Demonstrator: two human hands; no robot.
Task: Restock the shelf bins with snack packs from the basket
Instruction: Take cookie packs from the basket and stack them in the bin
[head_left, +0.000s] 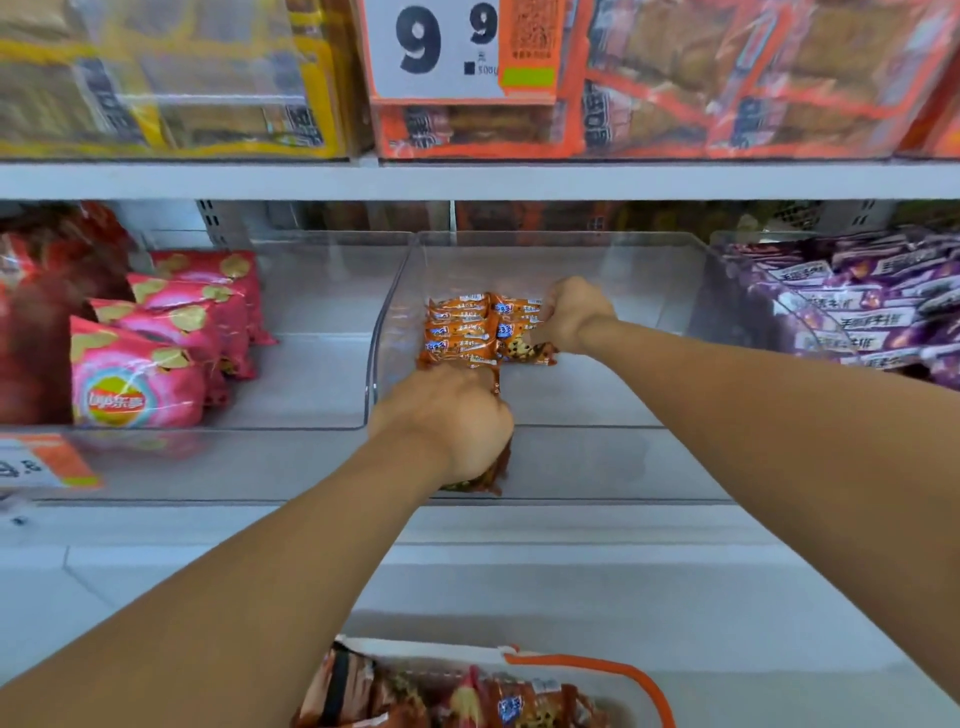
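Observation:
A clear plastic shelf bin (675, 291) stands in the middle of the shelf. Several orange snack packs (462, 332) lie in a small pile at its back left. My right hand (574, 314) reaches deep into the bin and pinches the right side of that pile. My left hand (447, 421) is at the bin's front and grips a bunch of orange-brown snack packs (493, 473) that stick out below the fist. The basket (613, 670), white with an orange rim, sits at the bottom of view and holds more packs.
A bin of pink chip bags (156, 353) stands to the left, a bin of purple packs (872, 306) to the right. The upper shelf carries boxed goods and a price sign (436, 47). A shelf edge (467, 179) runs across above the bins.

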